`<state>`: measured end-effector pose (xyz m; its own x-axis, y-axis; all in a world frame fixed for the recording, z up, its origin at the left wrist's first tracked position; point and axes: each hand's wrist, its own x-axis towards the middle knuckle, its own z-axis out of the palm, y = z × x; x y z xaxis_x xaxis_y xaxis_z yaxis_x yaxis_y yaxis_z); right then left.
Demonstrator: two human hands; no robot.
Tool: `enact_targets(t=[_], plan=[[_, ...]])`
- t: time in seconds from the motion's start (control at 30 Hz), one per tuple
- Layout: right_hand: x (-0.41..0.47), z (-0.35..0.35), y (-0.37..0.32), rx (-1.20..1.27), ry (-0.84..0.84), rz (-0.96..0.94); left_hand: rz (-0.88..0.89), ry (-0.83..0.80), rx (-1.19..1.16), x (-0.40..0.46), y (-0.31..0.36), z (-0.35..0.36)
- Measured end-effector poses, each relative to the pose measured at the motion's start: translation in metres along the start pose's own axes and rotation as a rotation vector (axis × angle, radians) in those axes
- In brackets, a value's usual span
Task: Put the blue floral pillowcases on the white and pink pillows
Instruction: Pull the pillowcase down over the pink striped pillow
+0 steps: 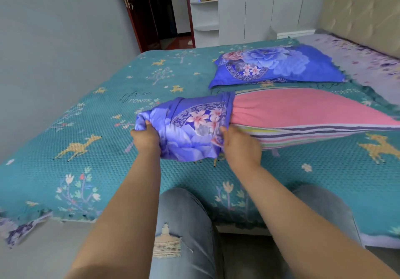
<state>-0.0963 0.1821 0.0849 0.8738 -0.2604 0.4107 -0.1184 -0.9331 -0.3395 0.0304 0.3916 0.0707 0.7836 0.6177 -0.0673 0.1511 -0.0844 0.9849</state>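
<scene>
left hand (144,136) fingers clamp pillowcase (190,129) end | right hand (239,146) fingers grip its opening over pink pillow (303,109)

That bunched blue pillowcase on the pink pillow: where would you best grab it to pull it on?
Probably at the open hem of the blue pillowcase, where it rings the pink pillow. Come from the near side, as the right hand does, and draw the hem along the bare pillow. The left hand grips the bunched closed end.
</scene>
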Motion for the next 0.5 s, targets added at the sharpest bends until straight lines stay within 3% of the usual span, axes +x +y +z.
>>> enact_targets(t=[0.13,0.27,0.4,0.5], plan=[[0.023,-0.037,0.043,0.060,0.094,0.198,0.074,-0.005,0.139,0.021,-0.014,-0.025],[0.036,-0.047,0.067,0.065,0.125,0.236,0.083,0.056,0.049,0.024,-0.004,-0.034],[0.023,-0.038,0.083,0.031,0.016,0.303,0.099,0.024,-0.009,0.031,0.019,-0.031],[0.006,-0.031,0.080,-0.051,-0.149,0.340,0.137,-0.019,0.196,0.033,0.006,-0.038]])
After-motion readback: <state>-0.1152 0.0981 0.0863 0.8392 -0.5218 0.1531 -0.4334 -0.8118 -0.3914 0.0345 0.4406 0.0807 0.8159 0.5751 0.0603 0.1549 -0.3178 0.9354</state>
